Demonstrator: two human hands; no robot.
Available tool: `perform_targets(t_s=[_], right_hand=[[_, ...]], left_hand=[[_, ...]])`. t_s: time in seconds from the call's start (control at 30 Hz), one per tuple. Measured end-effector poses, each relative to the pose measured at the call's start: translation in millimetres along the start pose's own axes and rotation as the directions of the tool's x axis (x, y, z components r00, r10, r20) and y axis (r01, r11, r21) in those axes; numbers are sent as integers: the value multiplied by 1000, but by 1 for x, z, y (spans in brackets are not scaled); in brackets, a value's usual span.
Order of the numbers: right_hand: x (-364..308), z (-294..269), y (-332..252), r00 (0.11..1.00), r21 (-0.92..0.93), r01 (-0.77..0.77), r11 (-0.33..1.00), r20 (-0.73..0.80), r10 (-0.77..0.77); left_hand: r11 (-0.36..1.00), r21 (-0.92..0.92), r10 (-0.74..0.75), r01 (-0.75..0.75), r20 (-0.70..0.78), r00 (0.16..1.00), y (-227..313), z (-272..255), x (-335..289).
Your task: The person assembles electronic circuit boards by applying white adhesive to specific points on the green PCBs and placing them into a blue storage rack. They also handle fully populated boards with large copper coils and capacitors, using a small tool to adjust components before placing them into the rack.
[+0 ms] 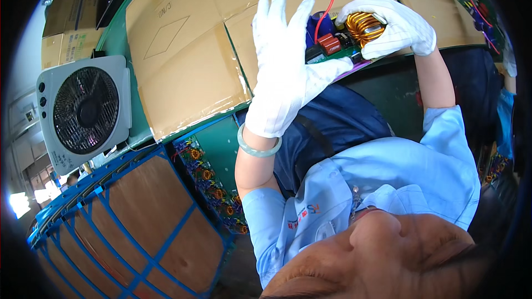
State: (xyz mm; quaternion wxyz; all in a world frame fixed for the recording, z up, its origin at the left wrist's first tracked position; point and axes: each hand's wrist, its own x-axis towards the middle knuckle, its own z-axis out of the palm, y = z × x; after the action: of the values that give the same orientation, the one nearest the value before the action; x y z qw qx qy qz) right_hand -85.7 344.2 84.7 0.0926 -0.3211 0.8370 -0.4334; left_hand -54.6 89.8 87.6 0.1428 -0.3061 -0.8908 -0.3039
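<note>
A green circuit board is held up over the near edge of the bench, tilted. It carries a copper-wound ring coil, red block parts, dark blue cylinders and a red wire that sticks up with a dark end. My right hand, white-gloved, is closed around the board's right end by the coil. In a white glove too, my left hand is at the board's left end with fingers spread upward. Its thumb lies along the board's near edge. Part of the board is behind my gloves.
Flat brown cardboard covers the green bench. A grey box fan stands at the left. Below the bench edge, several boards with coils sit beside a blue-framed brown panel. Another board lies at the far right.
</note>
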Motion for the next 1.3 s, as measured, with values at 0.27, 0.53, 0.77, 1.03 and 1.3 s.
perform_targets(t_s=[0.27,0.53,0.77,1.03,1.3], right_hand=[[2,3,0,999,-27,42,999,28,-41],[5,3,11,999,66,-15,998,38,12],[0,1,25,991,34,118,992,53,-120],[6,-2,13,991,5,106,994,84,-106],[7,1,6,997,156,-54,986,71,43]], left_hand=[[1000,20,-13,13,-23,1000,-12,15,-9],[997,50,58,-57,-21,998,-1,11,12],[988,130,78,-80,21,997,-2,26,19],[993,68,99,-96,-43,994,-13,28,17],[647,-597,-483,475,161,861,-4,-22,-8]])
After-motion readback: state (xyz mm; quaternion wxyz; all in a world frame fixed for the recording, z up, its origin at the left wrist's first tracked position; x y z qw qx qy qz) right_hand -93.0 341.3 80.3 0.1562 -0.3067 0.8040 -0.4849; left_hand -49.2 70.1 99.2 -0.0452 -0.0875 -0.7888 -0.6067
